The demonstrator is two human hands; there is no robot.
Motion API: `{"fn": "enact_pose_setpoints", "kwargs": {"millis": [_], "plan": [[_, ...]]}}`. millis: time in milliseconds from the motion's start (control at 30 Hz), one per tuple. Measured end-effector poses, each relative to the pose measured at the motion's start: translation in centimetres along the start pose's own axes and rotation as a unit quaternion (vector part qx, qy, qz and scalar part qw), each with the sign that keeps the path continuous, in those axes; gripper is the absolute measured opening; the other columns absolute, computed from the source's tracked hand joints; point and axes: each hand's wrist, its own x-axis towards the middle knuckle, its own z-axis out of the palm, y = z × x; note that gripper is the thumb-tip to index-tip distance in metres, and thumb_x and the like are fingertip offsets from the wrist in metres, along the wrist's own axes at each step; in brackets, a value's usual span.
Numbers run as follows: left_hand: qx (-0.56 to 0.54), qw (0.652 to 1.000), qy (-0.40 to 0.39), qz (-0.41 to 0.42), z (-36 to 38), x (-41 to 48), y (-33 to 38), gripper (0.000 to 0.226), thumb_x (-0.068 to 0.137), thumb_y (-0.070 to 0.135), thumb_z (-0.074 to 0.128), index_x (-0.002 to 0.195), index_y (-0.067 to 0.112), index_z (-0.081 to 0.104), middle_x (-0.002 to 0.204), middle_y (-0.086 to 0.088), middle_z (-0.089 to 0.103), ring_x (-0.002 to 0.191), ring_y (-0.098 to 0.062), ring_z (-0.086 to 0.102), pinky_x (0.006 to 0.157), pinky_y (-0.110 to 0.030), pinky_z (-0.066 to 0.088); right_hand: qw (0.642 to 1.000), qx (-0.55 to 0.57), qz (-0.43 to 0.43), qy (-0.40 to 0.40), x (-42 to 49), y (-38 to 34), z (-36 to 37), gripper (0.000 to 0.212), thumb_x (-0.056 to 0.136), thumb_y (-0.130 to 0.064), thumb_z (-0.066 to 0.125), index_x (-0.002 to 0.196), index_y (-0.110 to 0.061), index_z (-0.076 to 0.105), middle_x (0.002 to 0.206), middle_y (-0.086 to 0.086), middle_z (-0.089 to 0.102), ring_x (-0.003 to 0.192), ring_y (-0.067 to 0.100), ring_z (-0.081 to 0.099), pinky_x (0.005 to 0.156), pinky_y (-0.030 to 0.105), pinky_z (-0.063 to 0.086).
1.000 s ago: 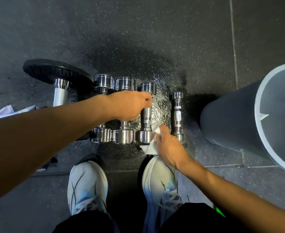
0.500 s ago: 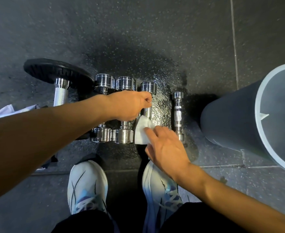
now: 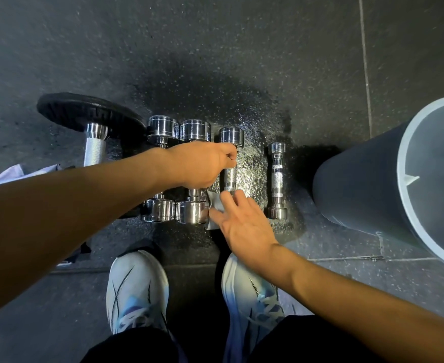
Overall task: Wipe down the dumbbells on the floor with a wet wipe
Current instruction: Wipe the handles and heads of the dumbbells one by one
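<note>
Far left of the fingers lies a plate dumbbell (image 3: 84, 113), then two chrome dumbbells (image 3: 163, 128) side by side, partly under the left hand (image 3: 202, 163), whose fingers (image 3: 228, 155) are curled round the upper handle of the third dumbbell (image 3: 231, 176). Just below those fingers, the right hand (image 3: 244, 226) lays straight, spread fingers (image 3: 228, 203) on the wet wipe (image 3: 215, 204), pressing it over that dumbbell's near head. Right of all the fingers and apart from them lies a small dumbbell (image 3: 277, 176), with a grey bin (image 3: 359, 195) beyond.
</note>
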Motion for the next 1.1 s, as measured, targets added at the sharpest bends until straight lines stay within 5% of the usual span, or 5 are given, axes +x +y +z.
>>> {"fn": "enact_pose_setpoints", "kwargs": {"millis": [400,567,733,967,1100], "plan": [[0.003,1.0,0.006,0.006,0.2,0.1,0.0,0.057,0.092,0.0,0.051,0.146,0.017,0.048,0.146,0.009,0.036,0.086,-0.012,0.061,0.071,-0.025,0.051,0.989,0.146,0.002,-0.011,-1.6,2.8,-0.3,0.042,0.099,-0.034,0.065,0.139,-0.027,0.052,0.102,0.005,0.042,0.083,0.017,0.042,0.055,0.032,0.048],[0.005,1.0,0.005,0.003,0.5,0.0,-0.1,0.053,0.091,-0.001,0.052,0.14,0.018,0.052,0.144,0.009,0.036,0.076,-0.013,0.06,0.067,-0.03,0.054,0.969,0.222,0.079,-0.077,-2.3,3.6,-1.0,0.052,0.102,-0.025,0.062,0.147,-0.029,0.037,0.111,0.004,0.05,0.074,0.023,0.059,0.064,0.037,0.054],[0.003,1.0,0.004,-0.004,0.5,0.0,0.1,0.054,0.091,-0.001,0.051,0.141,0.019,0.051,0.144,0.008,0.035,0.074,-0.015,0.062,0.064,-0.03,0.055,0.961,0.156,0.171,-0.151,-0.7,4.2,-2.0,0.033,0.095,0.002,0.058,0.12,-0.012,0.043,0.07,-0.001,0.054,0.056,0.018,0.055,0.046,0.031,0.041],[0.013,1.0,-0.004,-0.007,0.2,-0.2,0.0,0.052,0.093,0.001,0.049,0.142,0.018,0.051,0.143,0.006,0.036,0.069,-0.011,0.056,0.06,-0.025,0.05,0.933,0.173,0.184,-0.257,0.5,3.7,-2.2,0.031,0.104,-0.014,0.048,0.131,0.0,0.047,0.111,0.018,0.065,0.093,0.034,0.066,0.076,0.038,0.056],[0.028,1.0,-0.008,-0.003,0.2,-0.2,-0.1,0.051,0.094,0.003,0.048,0.143,0.019,0.049,0.144,0.005,0.036,0.064,-0.005,0.046,0.052,-0.016,0.036,0.892,0.26,0.236,-0.284,0.5,3.6,-3.1,0.043,0.1,-0.028,0.058,0.134,-0.004,0.046,0.115,0.011,0.066,0.088,0.023,0.06,0.062,0.028,0.045]]}}
